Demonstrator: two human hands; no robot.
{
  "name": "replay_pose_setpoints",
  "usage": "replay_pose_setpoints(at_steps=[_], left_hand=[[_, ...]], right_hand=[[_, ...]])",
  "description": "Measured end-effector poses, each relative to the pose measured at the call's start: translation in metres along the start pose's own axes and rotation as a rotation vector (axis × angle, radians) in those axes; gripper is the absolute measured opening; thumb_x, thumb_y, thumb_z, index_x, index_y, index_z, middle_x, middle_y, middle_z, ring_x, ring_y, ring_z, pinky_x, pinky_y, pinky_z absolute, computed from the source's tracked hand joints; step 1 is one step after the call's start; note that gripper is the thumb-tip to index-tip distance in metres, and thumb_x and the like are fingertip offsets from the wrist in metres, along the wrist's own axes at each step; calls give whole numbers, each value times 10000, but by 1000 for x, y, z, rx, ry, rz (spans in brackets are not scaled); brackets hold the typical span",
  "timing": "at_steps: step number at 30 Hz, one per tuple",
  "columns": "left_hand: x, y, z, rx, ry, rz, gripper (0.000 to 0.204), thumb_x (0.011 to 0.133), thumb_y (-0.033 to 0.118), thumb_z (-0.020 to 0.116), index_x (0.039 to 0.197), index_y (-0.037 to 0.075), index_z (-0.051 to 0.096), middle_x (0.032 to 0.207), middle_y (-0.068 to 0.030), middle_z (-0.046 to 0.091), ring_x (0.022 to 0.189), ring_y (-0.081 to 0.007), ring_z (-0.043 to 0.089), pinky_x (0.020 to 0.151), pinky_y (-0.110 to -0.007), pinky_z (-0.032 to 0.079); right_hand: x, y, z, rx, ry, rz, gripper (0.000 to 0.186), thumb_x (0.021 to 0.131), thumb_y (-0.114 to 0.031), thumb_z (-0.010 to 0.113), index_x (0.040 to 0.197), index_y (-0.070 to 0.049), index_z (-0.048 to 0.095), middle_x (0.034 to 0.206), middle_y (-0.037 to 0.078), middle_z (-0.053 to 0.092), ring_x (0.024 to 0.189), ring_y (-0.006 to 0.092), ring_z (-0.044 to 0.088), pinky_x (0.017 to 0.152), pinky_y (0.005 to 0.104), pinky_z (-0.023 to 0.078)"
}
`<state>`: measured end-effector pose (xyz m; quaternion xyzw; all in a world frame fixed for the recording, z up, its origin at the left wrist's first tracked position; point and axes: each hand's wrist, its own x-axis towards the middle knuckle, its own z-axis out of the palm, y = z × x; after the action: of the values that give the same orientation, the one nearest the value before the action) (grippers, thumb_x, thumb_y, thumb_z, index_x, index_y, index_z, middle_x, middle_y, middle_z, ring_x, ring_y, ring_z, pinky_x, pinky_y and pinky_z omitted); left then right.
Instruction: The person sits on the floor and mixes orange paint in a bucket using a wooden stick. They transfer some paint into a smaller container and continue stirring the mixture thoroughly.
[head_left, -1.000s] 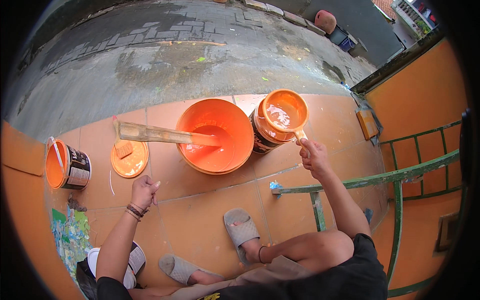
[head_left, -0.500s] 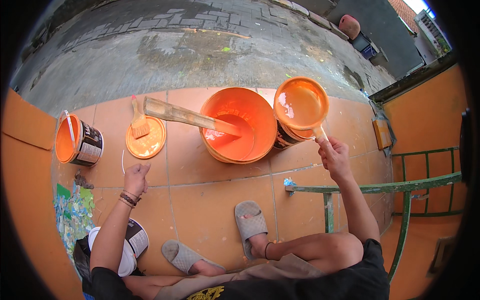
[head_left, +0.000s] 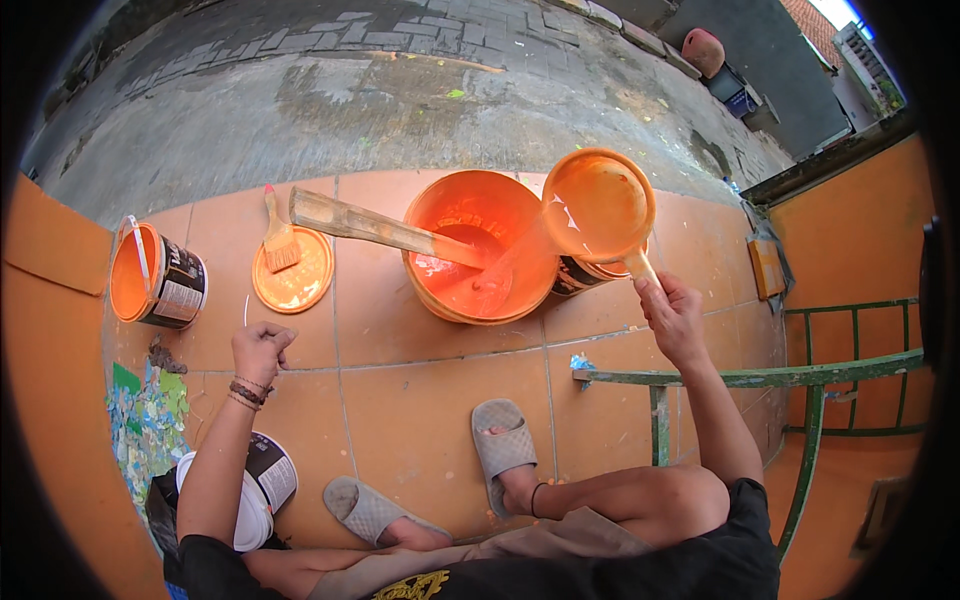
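My right hand (head_left: 670,310) grips the handle of an orange dipper (head_left: 596,200), tipped over the right side of a large orange bucket (head_left: 450,300); thin liquid streams from it into the orange paint inside. A wooden stick (head_left: 355,220) leans in that bucket. Behind the dipper is a partly hidden dark-labelled pail (head_left: 580,282). My left hand (head_left: 258,352) is held with curled fingers left of the bucket; what is inside them, if anything, is hidden. Near it, a paintbrush (head_left: 280,240) lies on an orange lid (head_left: 305,290).
A small orange-lined pail (head_left: 170,285) stands left, white containers (head_left: 270,475) beside my left forearm. A green metal frame (head_left: 750,378) crosses on the right between orange walls (head_left: 850,220). Paint flakes (head_left: 145,430) lie on the tiles (head_left: 420,410); grey paving (head_left: 300,60) lies beyond.
The dipper has shifted up and tipped leftward, and liquid now pours from it into the bucket. My left hand has moved slightly up and left. The view has shifted too.
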<state>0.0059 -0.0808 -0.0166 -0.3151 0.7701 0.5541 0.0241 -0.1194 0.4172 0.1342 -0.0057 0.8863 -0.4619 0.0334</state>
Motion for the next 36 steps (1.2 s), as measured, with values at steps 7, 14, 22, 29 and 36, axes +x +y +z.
replay_pose_setpoints(at_steps=[7,14,22,29,36], left_hand=[[6,-8,-2,-53,64,78,208,771,71,699,677,26,519,515,-30,519,342,-114,492,273,-217,313],[4,-1,-4,-120,15,-94,264,842,146,629,650,27,491,498,-24,462,306,-136,460,256,-248,319],[7,-17,-7,-65,-20,-86,269,890,224,578,723,21,517,496,-58,509,334,-155,510,259,-233,335],[4,-8,-6,33,-21,-110,188,867,151,576,787,-19,567,528,-71,545,376,-153,544,290,-229,368],[1,-5,-11,35,24,-73,172,814,116,647,742,-16,564,527,-57,539,372,-144,539,291,-222,360]], right_hand=[[-1,-11,-2,-173,42,-112,237,896,-220,604,845,9,638,522,-19,465,508,41,420,452,251,344],[-4,-21,2,-289,79,-244,187,878,-173,619,867,12,634,518,37,475,492,63,431,447,267,358],[-9,-31,8,-410,8,-373,135,869,-119,614,943,-7,626,589,113,575,489,182,569,467,299,421],[-14,-26,15,-451,16,-558,179,823,-81,645,993,-26,631,749,126,644,577,225,627,514,321,480],[-6,-27,5,-491,31,-340,200,823,-124,650,985,-7,643,679,129,627,570,231,617,506,329,455]])
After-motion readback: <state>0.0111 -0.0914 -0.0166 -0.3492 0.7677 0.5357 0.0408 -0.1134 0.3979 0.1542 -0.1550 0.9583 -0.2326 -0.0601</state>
